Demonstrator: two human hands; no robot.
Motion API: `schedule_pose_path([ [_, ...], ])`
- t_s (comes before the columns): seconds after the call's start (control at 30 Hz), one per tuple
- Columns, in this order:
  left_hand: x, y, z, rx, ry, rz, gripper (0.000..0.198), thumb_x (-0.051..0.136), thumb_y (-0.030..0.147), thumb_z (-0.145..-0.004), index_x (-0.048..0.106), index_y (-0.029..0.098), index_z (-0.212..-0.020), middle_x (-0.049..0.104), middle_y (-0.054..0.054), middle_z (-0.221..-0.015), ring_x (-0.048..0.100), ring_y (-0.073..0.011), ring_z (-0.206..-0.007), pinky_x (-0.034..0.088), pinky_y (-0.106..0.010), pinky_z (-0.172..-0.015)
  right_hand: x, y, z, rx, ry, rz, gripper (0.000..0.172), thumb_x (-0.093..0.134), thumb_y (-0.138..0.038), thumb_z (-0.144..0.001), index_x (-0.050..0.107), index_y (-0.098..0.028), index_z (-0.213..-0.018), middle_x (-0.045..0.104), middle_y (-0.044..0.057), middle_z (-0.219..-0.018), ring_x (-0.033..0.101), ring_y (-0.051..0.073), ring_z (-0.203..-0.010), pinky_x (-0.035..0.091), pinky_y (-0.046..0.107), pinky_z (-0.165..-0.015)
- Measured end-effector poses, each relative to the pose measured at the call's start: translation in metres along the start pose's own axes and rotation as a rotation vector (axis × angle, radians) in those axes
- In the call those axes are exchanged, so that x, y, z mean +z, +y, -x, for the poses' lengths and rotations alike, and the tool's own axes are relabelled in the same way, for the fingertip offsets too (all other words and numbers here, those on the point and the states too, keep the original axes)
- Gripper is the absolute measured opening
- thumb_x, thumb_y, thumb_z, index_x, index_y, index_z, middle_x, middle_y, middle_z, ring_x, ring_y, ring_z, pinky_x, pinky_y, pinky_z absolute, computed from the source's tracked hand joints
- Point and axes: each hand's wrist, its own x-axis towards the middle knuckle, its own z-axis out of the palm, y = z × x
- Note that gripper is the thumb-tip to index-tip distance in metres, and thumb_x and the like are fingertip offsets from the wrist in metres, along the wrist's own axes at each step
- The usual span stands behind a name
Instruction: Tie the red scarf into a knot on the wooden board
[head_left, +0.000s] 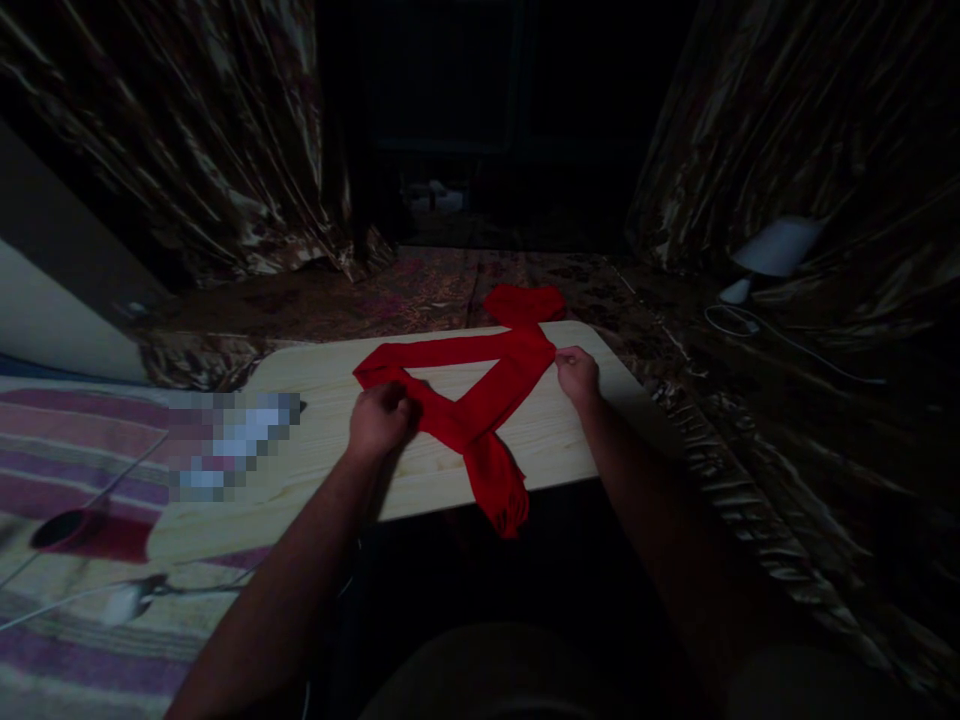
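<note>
A long red scarf lies in a folded, crossing loop on a pale wooden tabletop. Its fringed end hangs over the near edge, and another part of it drapes over the far edge. On the left side of the loop, my left hand is closed on the scarf, its fingertips partly in shadow. At the right corner of the loop, my right hand pinches the scarf's edge between thumb and fingers. Bare wood shows through the triangular gap in the middle.
To the left is a striped bedspread with a dark red cylindrical object and white cables on it. A blurred-out item lies at the table's left. A small white lamp stands at right, near patterned curtains.
</note>
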Motion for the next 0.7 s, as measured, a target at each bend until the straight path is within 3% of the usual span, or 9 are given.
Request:
schedule_pose_path([
  [0.1,0.0,0.005,0.001,0.068,-0.021,-0.099,0.037,0.058,0.035,-0.087,0.076,0.017,-0.113,0.076,-0.013,-0.122,0.068,-0.0302,-0.117,0.052,-0.043,-0.106,-0.002,-0.011,0.008,0.042,0.033,0.012,0.022,0.055,-0.032,-0.086,0.074,-0.022,-0.092,0.077,0.006,-0.09,0.071,0.024,-0.086,0.054,0.036,-0.083],
  [0.23,0.002,0.005,-0.002,0.078,-0.037,-0.135,0.038,0.057,0.035,-0.088,0.077,0.015,-0.114,0.075,-0.014,-0.123,0.068,-0.0296,-0.117,0.052,-0.041,-0.106,-0.004,-0.019,0.005,0.055,-0.015,0.027,0.02,0.057,-0.031,-0.084,0.073,-0.02,-0.091,0.076,0.007,-0.09,0.071,0.024,-0.084,0.054,0.036,-0.083],
  [0.4,0.006,0.004,-0.011,0.063,-0.032,-0.148,0.033,0.058,0.031,-0.087,0.078,0.016,-0.109,0.076,-0.012,-0.12,0.067,-0.0284,-0.117,0.051,-0.038,-0.106,0.001,-0.013,-0.001,-0.011,-0.144,0.045,0.016,0.064,-0.028,-0.078,0.071,-0.019,-0.09,0.075,0.007,-0.093,0.069,0.022,-0.083,0.055,0.036,-0.083],
  [0.53,0.005,0.01,-0.009,0.082,-0.028,-0.129,0.029,0.059,0.027,-0.086,0.076,0.018,-0.109,0.076,-0.011,-0.115,0.068,-0.0263,-0.111,0.051,-0.036,-0.102,0.002,-0.008,0.001,-0.1,-0.1,0.076,0.016,0.061,-0.026,-0.079,0.071,-0.019,-0.09,0.074,0.008,-0.091,0.068,0.024,-0.082,0.055,0.039,-0.084],
  [0.63,-0.012,0.008,-0.004,0.018,0.066,-0.139,0.035,0.06,0.028,-0.087,0.07,0.015,-0.118,0.074,-0.013,-0.114,0.066,-0.0271,-0.11,0.051,-0.038,-0.098,0.001,-0.007,0.003,-0.119,-0.068,0.107,0.018,0.059,-0.024,-0.078,0.071,-0.019,-0.09,0.073,0.008,-0.087,0.067,0.024,-0.08,0.055,0.04,-0.083],
  [0.7,-0.036,-0.004,-0.001,-0.02,0.154,-0.195,0.042,0.061,0.034,-0.088,0.064,0.014,-0.126,0.07,-0.016,-0.121,0.062,-0.0295,-0.115,0.05,-0.04,-0.099,0.002,-0.007,0.004,-0.115,-0.064,0.12,0.019,0.059,-0.025,-0.077,0.071,-0.019,-0.091,0.073,0.008,-0.086,0.067,0.025,-0.08,0.055,0.04,-0.082],
])
